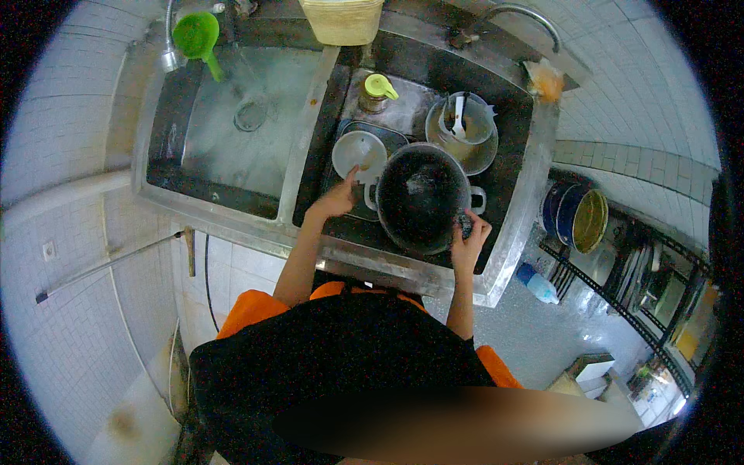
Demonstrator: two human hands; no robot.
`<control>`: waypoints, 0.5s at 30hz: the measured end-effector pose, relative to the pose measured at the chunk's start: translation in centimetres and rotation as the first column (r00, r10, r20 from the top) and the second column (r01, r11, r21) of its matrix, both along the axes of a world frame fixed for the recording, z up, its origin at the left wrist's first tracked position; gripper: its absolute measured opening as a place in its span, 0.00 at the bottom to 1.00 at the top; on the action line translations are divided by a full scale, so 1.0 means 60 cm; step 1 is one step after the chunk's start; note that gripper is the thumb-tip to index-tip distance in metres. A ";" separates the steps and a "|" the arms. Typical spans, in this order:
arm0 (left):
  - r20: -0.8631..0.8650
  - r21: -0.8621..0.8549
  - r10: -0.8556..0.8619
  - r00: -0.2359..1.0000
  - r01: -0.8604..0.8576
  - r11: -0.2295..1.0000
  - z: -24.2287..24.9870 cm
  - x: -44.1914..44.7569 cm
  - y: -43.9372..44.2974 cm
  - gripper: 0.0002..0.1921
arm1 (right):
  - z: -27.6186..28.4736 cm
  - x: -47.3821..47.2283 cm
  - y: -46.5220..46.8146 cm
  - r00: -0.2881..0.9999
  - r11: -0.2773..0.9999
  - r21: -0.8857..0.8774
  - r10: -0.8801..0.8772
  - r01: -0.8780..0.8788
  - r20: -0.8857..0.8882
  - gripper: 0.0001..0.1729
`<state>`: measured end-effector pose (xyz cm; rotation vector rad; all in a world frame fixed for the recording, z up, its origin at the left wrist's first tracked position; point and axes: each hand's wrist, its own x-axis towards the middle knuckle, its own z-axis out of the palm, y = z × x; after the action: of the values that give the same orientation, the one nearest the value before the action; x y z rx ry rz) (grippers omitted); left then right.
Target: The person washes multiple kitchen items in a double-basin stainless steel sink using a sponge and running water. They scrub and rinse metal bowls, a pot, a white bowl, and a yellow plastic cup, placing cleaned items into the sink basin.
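A large dark pot (pixel 419 197) with two light side handles rests in the right sink basin. At its right rim, my right hand (pixel 472 238) pinches a dark, speckled pad (pixel 464 223) that looks like a metal scourer. My left hand (pixel 335 201) is just left of the pot with its index finger extended over the near edge of a white bowl (pixel 356 152). Whether that fingertip touches the bowl is hard to tell. I see nothing in the left hand. The bowl sits on a dark rectangular tray (pixel 398 135), partly covered by the pot.
Behind the pot stand a jar with a yellow-green lid (pixel 379 87) and a stacked bowl (pixel 487 158) holding a clear container with a white utensil. Cloudy water fills the left basin (pixel 244 157). A green ladle (pixel 197 36), cream tub (pixel 343 23) and curved faucet (pixel 526 9) border the sink.
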<state>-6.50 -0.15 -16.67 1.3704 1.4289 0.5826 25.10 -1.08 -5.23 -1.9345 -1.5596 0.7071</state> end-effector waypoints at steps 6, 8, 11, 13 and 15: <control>-0.367 0.019 -0.169 0.915 0.189 0.982 -0.057 0.015 0.239 0.21 | -0.019 -0.060 0.039 0.999 0.995 -0.095 0.022 -0.018 0.035 0.22; -0.461 0.163 -0.323 0.826 0.437 0.885 -0.091 0.060 0.307 0.22 | -0.018 -0.076 0.044 0.998 0.986 -0.160 -0.029 0.037 0.052 0.24; -0.552 0.105 -0.402 0.730 0.539 0.836 -0.152 0.128 0.386 0.18 | -0.015 -0.092 0.049 0.994 0.985 -0.144 -0.082 0.092 0.078 0.24; -0.527 -0.238 -0.676 0.516 0.674 0.700 -0.205 0.161 0.415 0.14 | -0.014 -0.097 0.050 0.985 0.963 -0.210 -0.156 0.169 0.078 0.23; -0.470 -0.415 -0.797 0.380 0.702 0.579 -0.275 0.199 0.426 0.12 | -0.016 -0.100 0.051 0.982 0.966 -0.181 -0.176 0.186 0.072 0.22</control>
<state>5.46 25.42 -33.16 1.9925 1.0652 -0.6630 19.13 1.98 -6.19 -2.2187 -1.3659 0.7499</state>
